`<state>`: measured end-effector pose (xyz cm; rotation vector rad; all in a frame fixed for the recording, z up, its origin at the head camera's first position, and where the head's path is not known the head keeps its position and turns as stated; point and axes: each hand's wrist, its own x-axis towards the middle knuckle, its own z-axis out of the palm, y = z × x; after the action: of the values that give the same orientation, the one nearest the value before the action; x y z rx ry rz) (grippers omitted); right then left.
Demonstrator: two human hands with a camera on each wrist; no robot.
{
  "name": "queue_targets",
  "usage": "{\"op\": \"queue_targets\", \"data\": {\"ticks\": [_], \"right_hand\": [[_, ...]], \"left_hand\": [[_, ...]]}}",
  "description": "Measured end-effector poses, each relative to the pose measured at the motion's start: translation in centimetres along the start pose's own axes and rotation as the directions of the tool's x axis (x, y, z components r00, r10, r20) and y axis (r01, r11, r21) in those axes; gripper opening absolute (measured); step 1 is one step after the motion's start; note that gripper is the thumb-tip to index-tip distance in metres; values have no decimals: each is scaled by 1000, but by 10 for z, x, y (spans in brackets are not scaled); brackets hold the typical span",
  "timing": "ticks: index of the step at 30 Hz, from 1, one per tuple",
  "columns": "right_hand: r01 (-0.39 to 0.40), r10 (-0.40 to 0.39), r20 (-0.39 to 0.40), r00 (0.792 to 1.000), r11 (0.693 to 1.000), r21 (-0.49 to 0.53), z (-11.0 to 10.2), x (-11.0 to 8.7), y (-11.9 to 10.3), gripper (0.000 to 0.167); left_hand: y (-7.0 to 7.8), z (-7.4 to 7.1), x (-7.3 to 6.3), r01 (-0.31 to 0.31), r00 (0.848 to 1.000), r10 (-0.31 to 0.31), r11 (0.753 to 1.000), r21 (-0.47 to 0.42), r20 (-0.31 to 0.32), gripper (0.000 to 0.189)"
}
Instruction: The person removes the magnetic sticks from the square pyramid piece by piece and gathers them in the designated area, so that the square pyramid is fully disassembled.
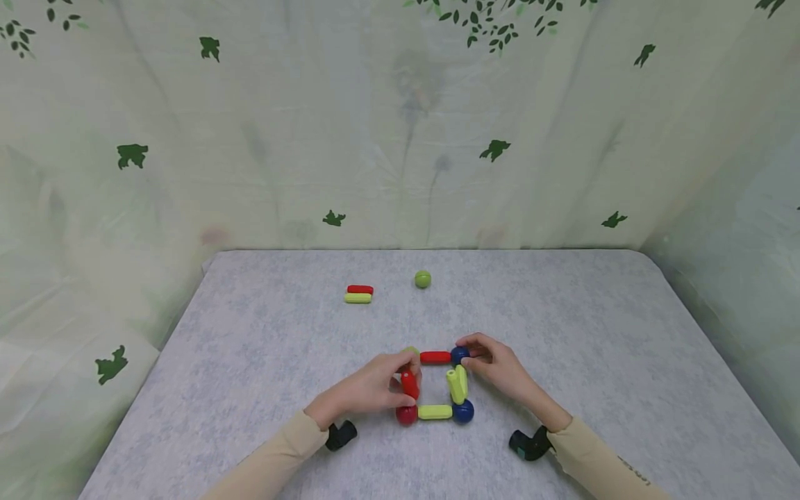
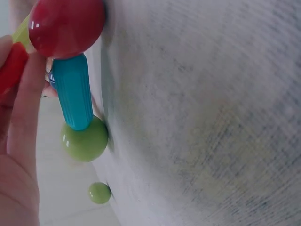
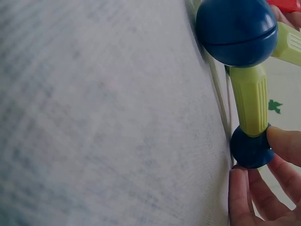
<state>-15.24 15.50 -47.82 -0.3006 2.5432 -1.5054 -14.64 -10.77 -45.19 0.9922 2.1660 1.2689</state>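
My left hand (image 1: 378, 383) pinches a red rod (image 1: 409, 384) close to a red ball (image 1: 407, 416); whether rod and ball join is unclear. That ball is a corner of a four-sided frame of balls and rods on the table. A yellow-green rod (image 1: 435, 412) links it to the near blue ball (image 1: 463, 412). From there another yellow-green rod (image 3: 250, 101) runs to the far blue ball (image 1: 459, 355), which my right hand (image 1: 498, 369) grips. One more yellow-green rod (image 1: 453, 386) rises from the near blue ball. A teal rod (image 2: 73, 92) joins red ball and green ball (image 2: 85, 139).
A red rod (image 1: 435, 357) forms the frame's far side. Farther back lie a loose red rod (image 1: 360, 289) and a yellow-green rod (image 1: 358, 298), side by side. A loose green ball (image 1: 423, 279) sits to their right. A leaf-patterned curtain (image 1: 375, 139) hangs behind the table (image 1: 562, 305).
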Motion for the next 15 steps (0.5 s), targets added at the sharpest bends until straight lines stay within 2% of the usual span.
{"op": "queue_targets", "data": {"ticks": [5,11,15], "right_hand": [[14,-14,18,1000,1000,5,-1,2,6,25],[5,-5,20,1000,1000,-2,-2,2,6,25],[2,-2,22,1000,1000,0,-2,2,6,26]], "left_hand": [[-2,-3,-1,-14,997,13,1000,-14,-79,32],[-3,-8,-2,-70,992,74,997,43,-106,33],[-2,-11,-3,-64,989,69,997,39,-128,31]]}}
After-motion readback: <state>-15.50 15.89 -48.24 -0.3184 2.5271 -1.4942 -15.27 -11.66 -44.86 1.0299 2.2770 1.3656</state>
